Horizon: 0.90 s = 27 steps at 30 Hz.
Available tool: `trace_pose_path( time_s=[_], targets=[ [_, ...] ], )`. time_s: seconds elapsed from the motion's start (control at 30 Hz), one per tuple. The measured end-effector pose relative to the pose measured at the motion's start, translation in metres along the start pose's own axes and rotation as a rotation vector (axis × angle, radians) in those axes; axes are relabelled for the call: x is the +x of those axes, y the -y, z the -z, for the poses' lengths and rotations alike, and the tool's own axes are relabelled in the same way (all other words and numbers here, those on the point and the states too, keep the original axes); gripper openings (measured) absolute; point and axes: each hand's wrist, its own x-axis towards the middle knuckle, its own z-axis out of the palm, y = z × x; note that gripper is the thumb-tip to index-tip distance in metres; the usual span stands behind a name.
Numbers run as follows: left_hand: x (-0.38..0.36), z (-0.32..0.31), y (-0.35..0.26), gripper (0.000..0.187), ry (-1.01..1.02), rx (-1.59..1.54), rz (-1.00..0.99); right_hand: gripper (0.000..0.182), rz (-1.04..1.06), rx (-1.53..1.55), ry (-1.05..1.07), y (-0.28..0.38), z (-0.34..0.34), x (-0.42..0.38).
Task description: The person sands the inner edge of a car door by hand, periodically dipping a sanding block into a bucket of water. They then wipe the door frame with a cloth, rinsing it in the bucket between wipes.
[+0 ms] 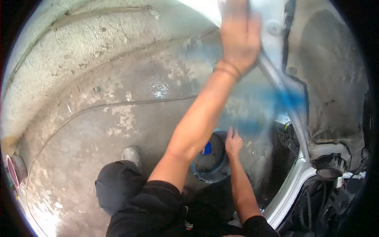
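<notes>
My left hand (239, 37) is raised high, its fingers stretched out against the pale edge of a raised car hood (272, 73); motion blurs them, and the frame cuts off the tips. A dark band circles that wrist. Lower down, my right hand (233, 144) is over the right rim of a dark round bucket (211, 176), with its fingers partly closed. Beside its fingertips runs a smeared blue thing (286, 99), perhaps a cloth, too blurred to name. Inside the bucket a small bright blue item (206, 148) shows.
A thin hose (118, 104) curves over the worn, wet concrete floor (79, 134). At the far left stands a reddish-rimmed container (15, 172). The engine bay (323, 201) and white car body edge (286, 201) are at the lower right. My shoe (131, 155) is left of the bucket.
</notes>
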Motion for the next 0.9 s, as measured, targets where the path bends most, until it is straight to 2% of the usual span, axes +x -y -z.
trace_pose_path(
  time_s=[0.03, 0.1, 0.13, 0.17, 0.23, 0.3, 0.33, 0.43, 0.5, 0.57, 0.6, 0.7, 0.77, 0.83, 0.9],
  targets=[
    [-0.016, -0.001, 0.012, 0.066, 0.088, -0.09, 0.057, 0.062, 0.005, 0.012, -0.009, 0.003, -0.003, 0.005],
    [-0.064, -0.025, 0.016, 0.062, -0.165, 0.067, 0.008, 0.062, 0.017, 0.016, -0.046, -0.005, -0.009, 0.003],
    [-0.086, -0.029, 0.019, 0.061, -0.07, 0.115, 0.035, 0.062, 0.018, 0.005, -0.043, -0.009, -0.011, 0.001],
    [-0.084, -0.027, 0.017, 0.061, -0.079, 0.112, 0.036, 0.062, 0.018, -0.003, -0.045, -0.012, -0.012, 0.003],
    [-0.072, -0.02, 0.006, 0.063, -0.044, 0.326, -0.001, 0.061, 0.002, -0.008, -0.048, -0.014, -0.009, 0.0],
    [-0.024, -0.008, -0.002, 0.065, -0.046, 0.331, -0.04, 0.061, 0.002, 0.019, 0.035, -0.001, 0.0, 0.0],
    [0.0, -0.003, -0.013, 0.058, -0.083, 0.25, -0.116, 0.061, -0.008, 0.022, 0.043, 0.002, 0.003, 0.0],
    [-0.009, -0.014, -0.012, 0.051, -0.136, 0.173, -0.211, 0.06, 0.011, 0.065, 0.036, 0.007, 0.006, -0.004],
    [-0.061, -0.026, -0.007, 0.063, -0.041, 0.015, -0.066, 0.06, 0.064, 0.108, -0.053, 0.004, 0.0, 0.001],
    [-0.078, -0.031, -0.015, 0.062, -0.05, 0.003, 0.008, 0.06, 0.042, 0.055, 0.008, -0.004, -0.001, 0.002],
    [-0.075, -0.029, -0.019, 0.062, -0.045, 0.061, 0.003, 0.06, 0.014, 0.008, 0.07, -0.008, 0.0, 0.003],
    [-0.024, -0.017, -0.027, 0.064, -0.066, 0.162, -0.043, 0.06, 0.034, 0.039, 0.056, -0.004, 0.002, -0.003],
    [0.007, -0.011, -0.025, 0.052, -0.122, 0.244, -0.189, 0.06, 0.027, 0.046, 0.071, -0.002, 0.005, -0.003],
    [-0.017, -0.02, -0.019, 0.052, -0.107, 0.234, -0.211, 0.06, 0.027, 0.06, 0.08, -0.005, 0.005, -0.006],
    [-0.073, -0.038, -0.013, 0.064, 0.004, 0.127, -0.01, 0.058, 0.096, 0.092, 0.003, -0.002, -0.002, 0.003]
  ],
)
